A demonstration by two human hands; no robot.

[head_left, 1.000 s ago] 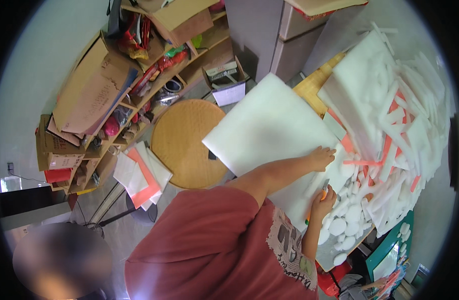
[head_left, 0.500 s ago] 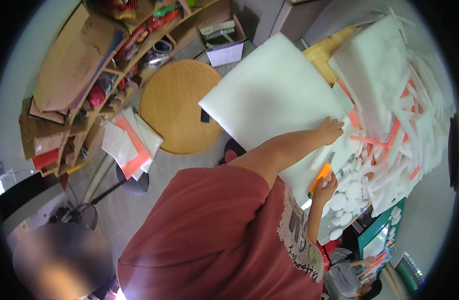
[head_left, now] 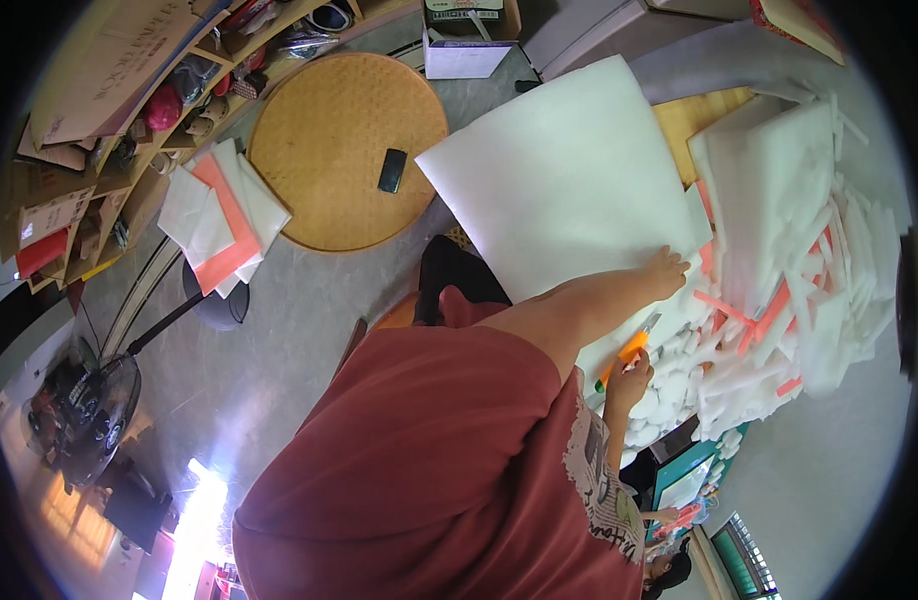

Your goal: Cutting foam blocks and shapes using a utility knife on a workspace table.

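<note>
My left hand (head_left: 664,273) lies with fingers stretched out on a large white foam sheet (head_left: 569,180), near its right edge. Closer to my body, my right hand (head_left: 629,378) is closed around an orange utility knife (head_left: 624,358) with a green end. Its blade is out and points up and to the right, away from my palm. The blade tip is close to the sheet's near right edge; whether they touch I cannot tell. Small white foam pieces (head_left: 669,385) lie in a heap beside my right hand.
White foam offcuts (head_left: 839,310) and pink strips (head_left: 769,315) pile up at the right, by a thick foam stack (head_left: 759,200). A round wooden table (head_left: 329,150) with a black phone (head_left: 392,170) stands left. A fan (head_left: 104,400) is lower left; another person (head_left: 669,570) works lower right.
The view has shifted, and the phone, partly covered before, now shows whole. My left hand stays on the sheet and my right hand keeps the knife.
</note>
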